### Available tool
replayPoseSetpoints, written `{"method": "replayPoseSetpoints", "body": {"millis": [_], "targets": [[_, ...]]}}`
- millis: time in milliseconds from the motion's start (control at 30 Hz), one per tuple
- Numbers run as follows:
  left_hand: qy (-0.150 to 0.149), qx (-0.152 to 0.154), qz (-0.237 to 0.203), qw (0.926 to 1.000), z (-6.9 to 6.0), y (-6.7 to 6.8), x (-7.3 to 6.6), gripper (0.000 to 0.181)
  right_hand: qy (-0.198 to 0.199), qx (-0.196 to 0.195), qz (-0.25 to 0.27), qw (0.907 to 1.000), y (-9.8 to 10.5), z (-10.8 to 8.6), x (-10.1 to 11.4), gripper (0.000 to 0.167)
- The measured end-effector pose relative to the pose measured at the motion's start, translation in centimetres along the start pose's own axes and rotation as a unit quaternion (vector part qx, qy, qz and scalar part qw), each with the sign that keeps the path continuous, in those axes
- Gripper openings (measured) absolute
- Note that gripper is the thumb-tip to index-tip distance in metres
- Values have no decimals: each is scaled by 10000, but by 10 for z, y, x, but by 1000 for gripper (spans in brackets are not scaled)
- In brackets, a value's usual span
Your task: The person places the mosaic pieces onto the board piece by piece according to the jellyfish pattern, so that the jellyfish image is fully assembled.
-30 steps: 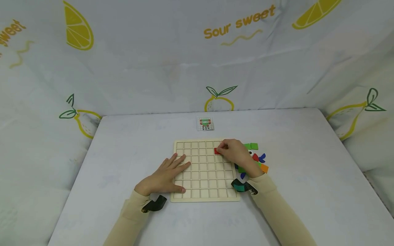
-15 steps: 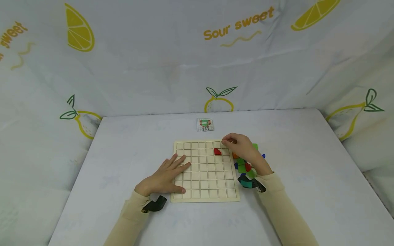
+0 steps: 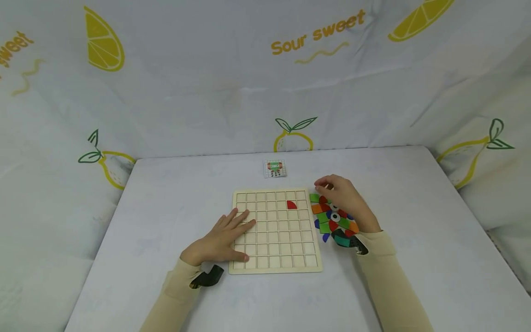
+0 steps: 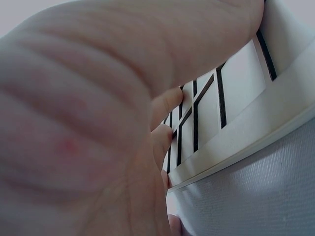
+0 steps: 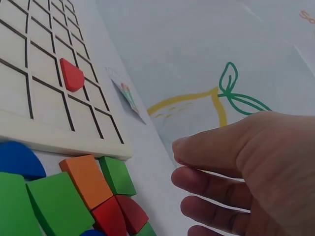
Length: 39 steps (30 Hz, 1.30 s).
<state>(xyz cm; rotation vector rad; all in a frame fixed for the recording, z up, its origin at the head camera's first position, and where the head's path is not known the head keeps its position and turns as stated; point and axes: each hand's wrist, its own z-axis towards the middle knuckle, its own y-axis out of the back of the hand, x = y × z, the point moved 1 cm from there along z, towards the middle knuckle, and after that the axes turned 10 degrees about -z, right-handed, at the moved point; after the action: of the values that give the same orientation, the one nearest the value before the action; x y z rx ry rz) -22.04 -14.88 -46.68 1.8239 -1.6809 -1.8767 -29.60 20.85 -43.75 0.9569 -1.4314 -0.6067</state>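
A pale wooden grid board [image 3: 274, 237] lies on the table. My left hand [image 3: 217, 237] rests on its left side with fingers spread; the left wrist view shows the palm [image 4: 88, 103] close up over the board's edge. One red quarter-circle piece [image 3: 292, 205] sits in a cell near the board's upper right. My right hand [image 3: 344, 198] hovers over the far side of a loose heap of coloured pieces [image 3: 323, 228] right of the board. Its fingers bend loosely, and in the right wrist view nothing shows between the thumb and fingertips [image 5: 186, 179].
The heap has green pieces [image 5: 59, 201], an orange piece [image 5: 86, 179], red and blue ones, and round white eye pieces [image 3: 335, 217]. A small printed card [image 3: 274, 168] lies beyond the board. A white cloth with lemon prints [image 3: 207, 115] hangs behind the table.
My right hand has let go of the red quarter-circle piece on the board and moved right, over the heap, uncovering more pieces. My left hand has stayed in place.
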Motion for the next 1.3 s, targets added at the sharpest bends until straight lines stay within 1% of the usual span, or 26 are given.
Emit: {"method": "replayPoseSetpoints", "body": {"millis": [133,233,367,467,633,767,1000,1067,1200,1300], "targets": [[31,6,-12,10000,0,1,-1,93,131,206,-342,9991,-7,4,-2,32],[33,5,9,10000,0,1,-1,92,266,325,-683,9968,-11,5,-2,32],[42,6,20,10000,0,1,0,93,400,310,-1191,9916,-14,5,-2,30],[48,-1,11,10000,0,2,0,93,384,282,-1295,9904,-15,6,-1,29],[72,11,20,10000,0,2,-1,93,300,290,-1163,9923,-15,5,-1,26],[55,10,32,10000,0,1,-1,93,232,213,-1162,9927,-15,4,-2,24],[-51,12,-55,10000,0,1,-2,93,-77,-204,-904,9957,-11,5,2,22],[-63,20,-49,10000,0,1,-3,93,-104,-320,-797,9962,-9,4,4,22],[-43,25,7,10000,0,2,-2,93,97,-427,-468,9979,-7,4,8,23],[-24,26,1,10000,0,1,0,94,299,-400,-152,9986,-8,4,15,23]]}}
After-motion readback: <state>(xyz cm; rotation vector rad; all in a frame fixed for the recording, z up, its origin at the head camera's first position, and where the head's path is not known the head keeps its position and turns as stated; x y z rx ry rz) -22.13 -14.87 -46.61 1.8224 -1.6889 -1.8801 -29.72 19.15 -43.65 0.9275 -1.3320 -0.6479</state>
